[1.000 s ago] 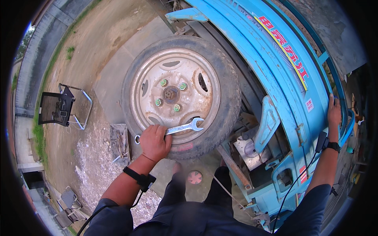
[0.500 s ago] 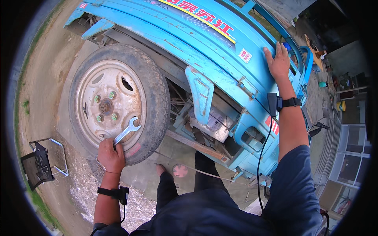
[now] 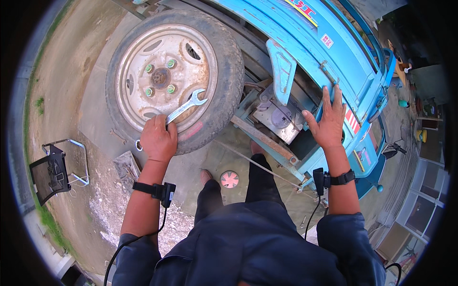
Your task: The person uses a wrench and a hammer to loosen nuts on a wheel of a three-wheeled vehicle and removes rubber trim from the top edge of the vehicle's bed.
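My left hand is closed around the middle of a combination wrench. Its open jaw points up and right in front of the wheel, and its ring end pokes out below my fist. Behind it stands a wheel with a dusty, rust-stained rim and a worn black tyre. Several greenish nuts surround the rusty hub. My right hand has its fingers spread by the lower edge of the blue vehicle body; whether the fingertips touch it I cannot tell.
A tray of tools lies on the ground at left, near another wrench. Farther left stands a folding chair. A rusty bar juts under the vehicle beside a metal box. A red-and-white round object lies by my feet.
My right hand has come down from the upper blue panel to its lower edge. The view has shifted, so the wheel appears higher and farther right. The wrench stays in my left hand.
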`<state>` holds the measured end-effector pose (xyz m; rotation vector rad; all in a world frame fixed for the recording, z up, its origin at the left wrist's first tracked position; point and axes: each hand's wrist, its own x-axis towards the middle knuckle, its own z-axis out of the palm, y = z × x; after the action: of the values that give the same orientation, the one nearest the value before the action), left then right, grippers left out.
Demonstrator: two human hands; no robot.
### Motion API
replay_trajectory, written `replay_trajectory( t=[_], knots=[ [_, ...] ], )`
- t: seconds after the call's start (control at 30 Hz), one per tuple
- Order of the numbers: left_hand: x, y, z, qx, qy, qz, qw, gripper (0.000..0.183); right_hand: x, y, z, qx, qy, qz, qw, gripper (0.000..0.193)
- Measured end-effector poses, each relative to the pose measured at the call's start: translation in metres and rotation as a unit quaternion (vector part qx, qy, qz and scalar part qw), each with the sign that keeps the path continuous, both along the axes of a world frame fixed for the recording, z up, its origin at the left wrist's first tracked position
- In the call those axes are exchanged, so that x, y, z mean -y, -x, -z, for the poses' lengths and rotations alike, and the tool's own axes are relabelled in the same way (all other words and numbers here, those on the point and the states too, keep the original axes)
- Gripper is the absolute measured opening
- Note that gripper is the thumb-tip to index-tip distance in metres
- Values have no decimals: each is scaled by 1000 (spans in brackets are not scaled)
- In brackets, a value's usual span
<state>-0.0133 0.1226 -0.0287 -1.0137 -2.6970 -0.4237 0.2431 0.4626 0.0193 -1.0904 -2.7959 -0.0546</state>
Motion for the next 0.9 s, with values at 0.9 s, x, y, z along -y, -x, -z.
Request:
replay_trajectory(
  t=[0.9],
  knots=[
    [36, -3, -28, 98, -178, -53, 978, 22, -7, -15, 34, -49, -49, -29, 997, 73]
  ],
)
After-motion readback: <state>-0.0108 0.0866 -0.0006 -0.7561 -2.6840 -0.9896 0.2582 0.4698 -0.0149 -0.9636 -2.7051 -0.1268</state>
